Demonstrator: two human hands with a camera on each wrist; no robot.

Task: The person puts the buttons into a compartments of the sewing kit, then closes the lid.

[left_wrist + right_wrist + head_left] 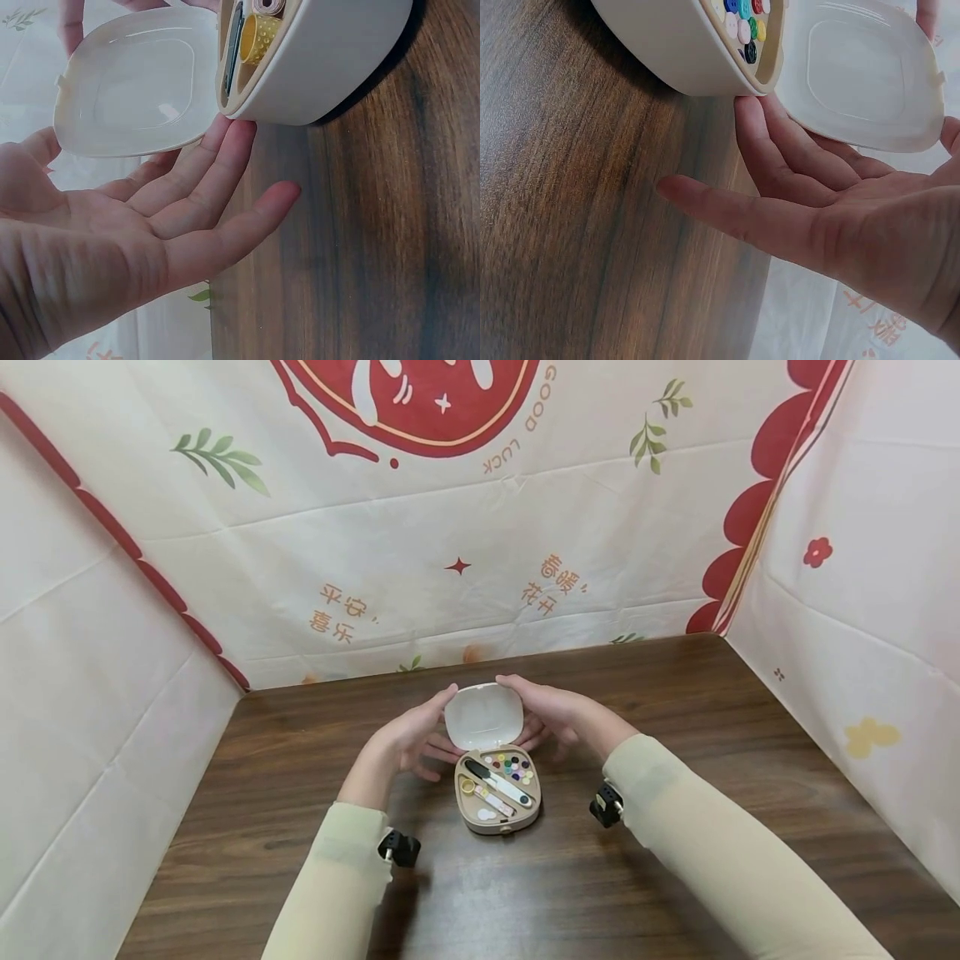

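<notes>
A sewing kit box (487, 829) sits on the table with its white lid (483, 718) raised at the back. My left hand (416, 735) holds the lid's left side, thumb at the top corner and fingers behind, two fingertips (241, 129) right at the box's back end. On the other side my right hand (551, 714) holds the lid likewise, its little finger (697, 196) stretched away. Inside lie colourful buttons (744, 30), a tool with a dark blade and white handle (513, 791), a dotted yellow thimble (260, 37) and a patterned strip (495, 802).
The dark wood-grain table (300, 827) spreads around the box on all sides. A printed white cloth (405, 552) hangs along the table's back edge, with more white cloth (862, 610) at the sides. Black wrist cameras (401, 848) stick out from both sleeves.
</notes>
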